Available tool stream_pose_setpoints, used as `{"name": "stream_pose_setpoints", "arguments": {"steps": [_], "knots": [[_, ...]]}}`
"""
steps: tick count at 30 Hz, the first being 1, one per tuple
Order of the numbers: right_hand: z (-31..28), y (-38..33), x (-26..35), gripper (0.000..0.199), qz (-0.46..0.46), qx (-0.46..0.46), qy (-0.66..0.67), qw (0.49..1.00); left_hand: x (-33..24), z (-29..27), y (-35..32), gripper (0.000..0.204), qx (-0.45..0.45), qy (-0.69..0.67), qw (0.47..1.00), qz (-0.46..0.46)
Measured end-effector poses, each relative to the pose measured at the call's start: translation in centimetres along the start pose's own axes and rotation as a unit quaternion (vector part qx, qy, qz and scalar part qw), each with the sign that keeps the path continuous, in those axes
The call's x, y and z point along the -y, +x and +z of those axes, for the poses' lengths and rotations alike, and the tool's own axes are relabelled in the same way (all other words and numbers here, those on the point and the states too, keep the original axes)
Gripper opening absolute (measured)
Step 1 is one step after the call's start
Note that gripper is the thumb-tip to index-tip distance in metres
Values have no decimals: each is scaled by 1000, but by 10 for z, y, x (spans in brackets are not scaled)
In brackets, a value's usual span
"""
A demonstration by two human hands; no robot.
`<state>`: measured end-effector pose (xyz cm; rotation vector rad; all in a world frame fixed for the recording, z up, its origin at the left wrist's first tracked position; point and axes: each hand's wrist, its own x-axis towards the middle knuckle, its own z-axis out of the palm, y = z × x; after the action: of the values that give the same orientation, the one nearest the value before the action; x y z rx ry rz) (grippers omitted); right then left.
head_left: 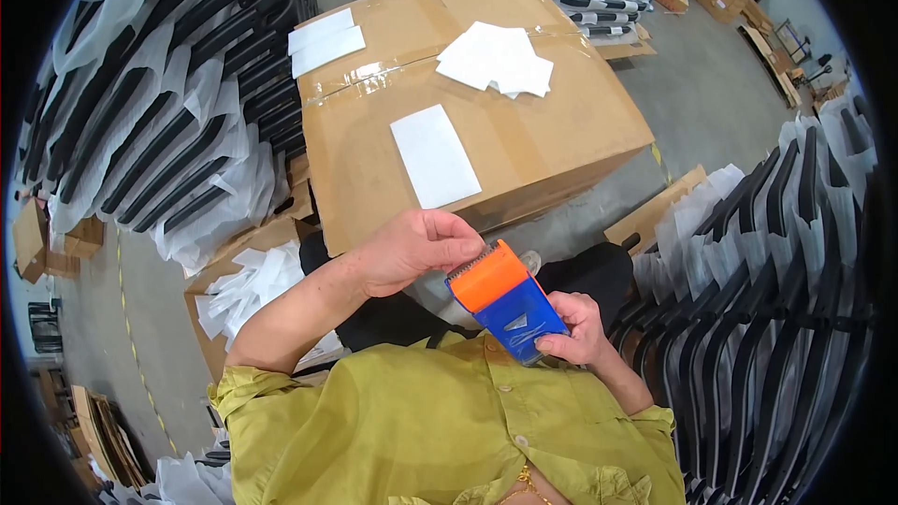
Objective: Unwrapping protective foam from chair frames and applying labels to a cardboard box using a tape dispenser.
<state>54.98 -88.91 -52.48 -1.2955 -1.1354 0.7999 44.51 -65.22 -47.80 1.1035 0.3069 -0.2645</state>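
Observation:
My right hand [577, 329] grips a blue and orange tape dispenser [510, 304] by its lower blue end, thumb on the side face. It is held tilted in front of my chest, with its toothed cutting edge up and to the left. My left hand [426, 248] is closed in a pinch right at those teeth. Anything between its fingertips, such as a clear tape end, is too small to make out. Just beyond lies a white rectangular sheet [436, 157] on a large cardboard box [571, 117].
More white sheets [496, 60] and two overlapping ones [325, 41] lie on the box. Stacked black tubular frames in white wrapping stand at left [178, 131] and right [786, 252]. An open carton [210, 323] of white strips [251, 292] sits by my left elbow.

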Motion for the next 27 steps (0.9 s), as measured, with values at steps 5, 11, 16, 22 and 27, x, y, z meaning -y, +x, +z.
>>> {"name": "stream_pose_setpoints", "arguments": {"steps": [5, 11, 16, 22, 27], "knots": [[6, 5, 4, 31, 5, 18, -18, 1000, 12, -10, -4, 20, -3, -55, 998, 7], [12, 6, 2, 31, 17, 15, 7, 1000, 3, -11, -11, 16, 11, -72, 997, -10], [13, 10, 0, 31, -14, 18, -34, 999, 11, -11, -13, 16, 1, -83, 997, 11], [14, 9, -4, 32, -1, 16, 8, 1000, 4, -8, -15, 18, -18, -107, 994, 7], [17, 6, 4, 32, 22, 8, 24, 999, -5, -18, -15, 18, 6, -102, 994, -28]]}}
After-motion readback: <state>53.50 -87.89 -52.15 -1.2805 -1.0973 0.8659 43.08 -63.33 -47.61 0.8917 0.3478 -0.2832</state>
